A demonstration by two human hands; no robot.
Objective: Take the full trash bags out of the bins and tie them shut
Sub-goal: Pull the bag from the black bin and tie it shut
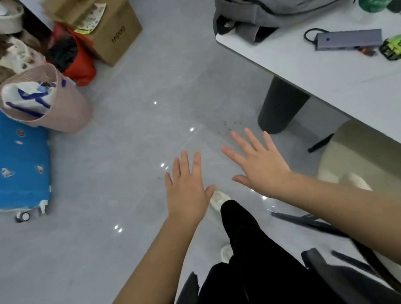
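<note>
The pink bin (45,101) leans at the upper left of the frame, its white-and-blue bag (23,98) inside, untied. The task seems barely begun: next comes a reach across the floor (120,142) to the bag's rim. Left hand (186,189) and right hand (260,166) hover at lower centre, fingers (240,138) spread, empty, well apart from the bin.

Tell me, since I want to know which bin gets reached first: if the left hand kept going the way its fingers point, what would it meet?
Probably nothing soon: the left hand points up over bare floor, right of the pink bin. Depth is unclear.
</note>
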